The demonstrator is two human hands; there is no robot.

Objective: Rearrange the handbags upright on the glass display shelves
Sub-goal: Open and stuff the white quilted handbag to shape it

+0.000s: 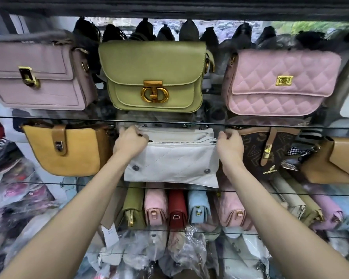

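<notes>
A white quilted handbag (173,160) stands upright in the middle of the second glass shelf (48,183). My left hand (130,140) grips its upper left corner and my right hand (229,142) grips its upper right corner. To its left stands a mustard bag (69,150), to its right a brown patterned bag (268,152) and a tan bag (334,160). On the top glass shelf (48,118) a mauve bag (38,77), an olive green bag (155,75) and a pink quilted bag (280,81) stand upright.
Below, several small bags stand side-on in a row, among them a red one (177,208) and a light blue one (198,206). Plastic-wrapped goods (181,252) fill the bottom. Dark bags (145,30) hang along the back at the top.
</notes>
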